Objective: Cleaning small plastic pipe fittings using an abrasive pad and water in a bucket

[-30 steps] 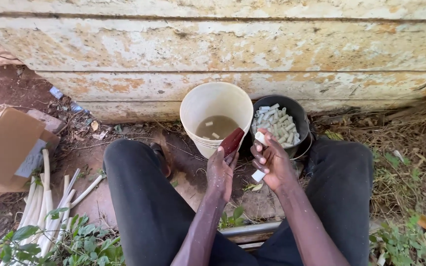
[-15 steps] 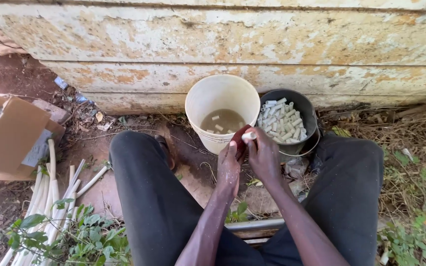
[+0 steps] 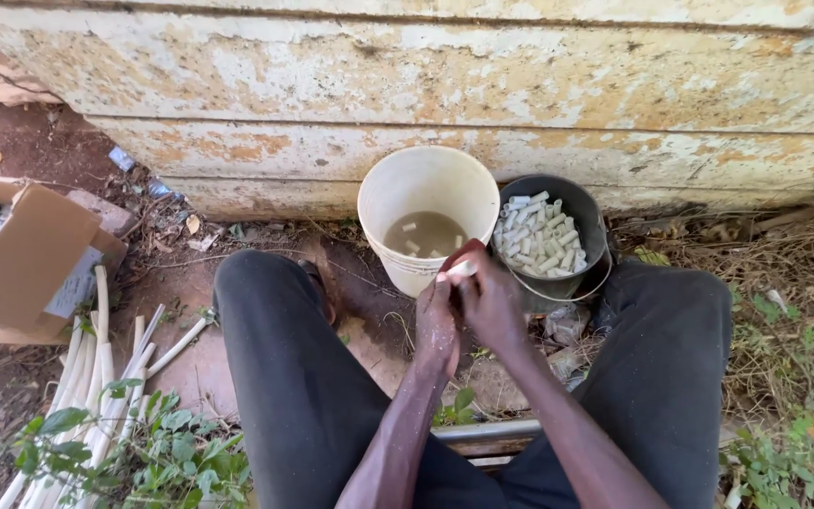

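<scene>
Far left, open cardboard box on bare soil; just right of it, pale peeled sticks fanned among weeds.

Centre, both hands together above the knees. Left hand curled, grip closed round what looks like a dark red-handled tool, mostly hidden by the fingers; blade not visible, so cannot tell where the edge sits. Right hand pinched shut on a short white piece, held at the near rim of the white bucket.

In that bucket, murky water with a few white pieces floating. Touching it on the right, black bucket heaped with more cut pieces.

Likely risks: fingertips crowded tight around a small, possibly wet piece, so a slip of the tool could nick a finger. Piece held over the rim, so a loosened pinch could drop it on the soil rather than in water. White bucket close to the knees, so a nudge could tip it.
</scene>
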